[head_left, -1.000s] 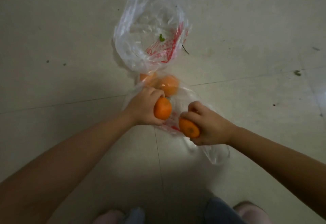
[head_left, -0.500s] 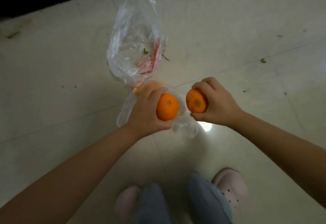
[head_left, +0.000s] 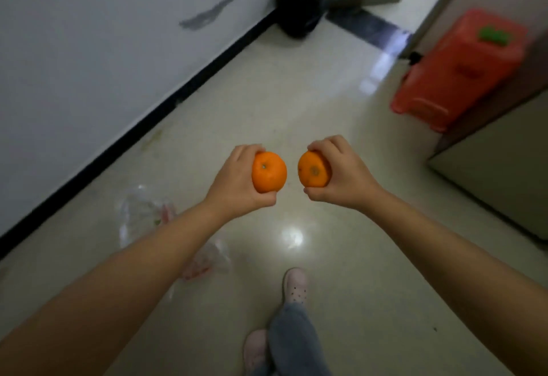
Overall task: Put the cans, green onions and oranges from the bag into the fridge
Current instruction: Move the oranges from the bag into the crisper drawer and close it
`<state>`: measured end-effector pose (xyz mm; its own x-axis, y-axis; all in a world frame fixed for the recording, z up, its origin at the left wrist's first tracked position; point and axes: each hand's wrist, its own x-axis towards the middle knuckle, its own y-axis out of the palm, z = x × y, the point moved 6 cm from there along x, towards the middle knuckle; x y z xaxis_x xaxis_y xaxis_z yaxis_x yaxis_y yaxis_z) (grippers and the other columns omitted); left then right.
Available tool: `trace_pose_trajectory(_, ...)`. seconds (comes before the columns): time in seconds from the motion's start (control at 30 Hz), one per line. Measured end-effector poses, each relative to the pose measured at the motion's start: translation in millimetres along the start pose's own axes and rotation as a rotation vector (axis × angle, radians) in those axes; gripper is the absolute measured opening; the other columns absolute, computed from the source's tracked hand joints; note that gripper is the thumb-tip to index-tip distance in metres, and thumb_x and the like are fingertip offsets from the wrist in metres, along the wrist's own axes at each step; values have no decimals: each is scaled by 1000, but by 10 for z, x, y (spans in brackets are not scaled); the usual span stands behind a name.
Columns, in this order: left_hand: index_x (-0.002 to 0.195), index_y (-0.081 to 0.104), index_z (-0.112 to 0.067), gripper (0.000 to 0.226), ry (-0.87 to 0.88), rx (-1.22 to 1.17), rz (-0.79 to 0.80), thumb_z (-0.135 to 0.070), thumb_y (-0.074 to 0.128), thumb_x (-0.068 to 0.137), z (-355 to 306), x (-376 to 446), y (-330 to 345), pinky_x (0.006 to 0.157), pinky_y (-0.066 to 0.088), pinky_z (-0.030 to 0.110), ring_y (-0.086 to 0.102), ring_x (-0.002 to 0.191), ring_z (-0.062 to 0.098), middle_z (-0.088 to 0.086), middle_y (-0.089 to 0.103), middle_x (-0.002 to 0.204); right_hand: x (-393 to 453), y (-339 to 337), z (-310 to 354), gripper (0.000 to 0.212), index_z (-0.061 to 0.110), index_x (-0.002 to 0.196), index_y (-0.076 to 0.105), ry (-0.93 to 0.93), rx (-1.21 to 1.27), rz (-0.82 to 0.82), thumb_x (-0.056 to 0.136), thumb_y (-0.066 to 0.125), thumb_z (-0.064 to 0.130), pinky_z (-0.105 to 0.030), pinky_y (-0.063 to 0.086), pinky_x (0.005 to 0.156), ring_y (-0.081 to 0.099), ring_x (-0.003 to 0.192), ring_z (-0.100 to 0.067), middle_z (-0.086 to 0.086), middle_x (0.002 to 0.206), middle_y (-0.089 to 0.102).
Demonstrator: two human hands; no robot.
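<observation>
My left hand point(head_left: 237, 181) grips one orange point(head_left: 269, 175) and my right hand point(head_left: 344, 174) grips a second orange point(head_left: 312, 169). Both are held up side by side in front of me, well above the floor. The clear plastic bag point(head_left: 142, 215) with red print lies crumpled on the tiled floor below my left forearm, which hides part of it. A pale cabinet-like body point(head_left: 498, 174) stands at the right edge; I cannot tell whether it is the fridge.
A white wall point(head_left: 89, 64) with a black skirting runs along the left. A black bag point(head_left: 299, 2) sits in the far corner beside a doorway. A red plastic stool point(head_left: 456, 70) stands at the right. My legs and pink shoes point(head_left: 293, 286) are below.
Both hands have lifted the oranges away from the bag. The view has risen from looking straight down at the bag to looking along the floor towards the door.
</observation>
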<state>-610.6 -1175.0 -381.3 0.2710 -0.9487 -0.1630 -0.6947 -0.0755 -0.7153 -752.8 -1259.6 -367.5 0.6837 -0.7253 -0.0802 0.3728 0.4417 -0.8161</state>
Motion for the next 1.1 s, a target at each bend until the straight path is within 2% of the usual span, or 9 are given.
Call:
trace_pose_trajectory(0.1,134,39,-11,76,219,16,19,-13,78,68,-1241,129,-173,83,33,18,46,118,21,8,41,133,-443,-1199,32,74,7,126,49,44,-38,-183,61,81,17,-24,36,82,47,111,-27,-16,123,46)
trace_pose_trajectory(0.23,137,40,-18,78,525,37,41,-16,77,69,-2843,142,-122,84,36,19,47,110,20,8,39,130,-1225,-2544,-93,74,7,124,52,110,-152,-369,57,75,29,-32,44,85,50,107,-28,-16,119,48)
trace_pose_trajectory(0.33,135,44,-20,76,696,43,50,-19,78,67,-4009,104,86,88,41,24,47,111,22,8,40,123,-1908,-3484,-308,77,6,122,54,182,-273,-532,56,68,43,-30,43,82,51,104,-26,-16,118,49)
trace_pose_trajectory(0.47,134,44,-21,72,867,10,62,-21,75,69,-5439,-8,562,90,41,27,46,113,26,9,39,121,-2827,-4602,-848,69,9,127,49,361,-333,-696,65,80,16,-22,31,84,46,115,-26,-16,127,44)
trace_pose_trajectory(0.53,135,42,-23,71,927,5,88,-21,74,72,-6100,-49,863,85,38,25,45,114,25,10,38,126,-3214,-5050,-1176,70,10,127,48,421,-348,-759,65,81,15,-24,32,86,45,116,-27,-15,128,44)
trace_pose_trajectory(0.7,135,42,-22,71,1018,-14,81,-24,75,73,-7674,-8,1473,93,39,28,43,120,27,12,36,130,-3807,-6102,-2012,69,12,127,47,464,-343,-845,66,80,17,-24,33,87,43,108,-17,-11,126,44)
trace_pose_trajectory(0.87,136,39,-22,72,1000,-24,-4,-24,75,73,-8941,401,1821,94,39,31,41,123,28,12,36,133,-3982,-7297,-2746,68,13,128,46,409,-448,-882,68,78,17,-24,34,87,45,116,-23,-12,128,45)
trace_pose_trajectory(1.0,133,40,-20,70,974,7,-65,-25,75,73,-9537,883,1947,94,42,37,46,120,29,11,45,130,-3943,-7998,-3215,65,13,126,47,356,-432,-973,68,77,13,-22,32,84,44,106,-16,-10,128,47)
trace_pose_trajectory(1.1,129,42,-20,65,935,12,-124,-29,74,73,-10076,1418,2082,87,41,35,48,106,25,9,50,124,-3747,-8475,-3721,65,12,125,47,309,-418,-1038,67,78,11,-22,32,81,40,102,-13,-9,128,47)
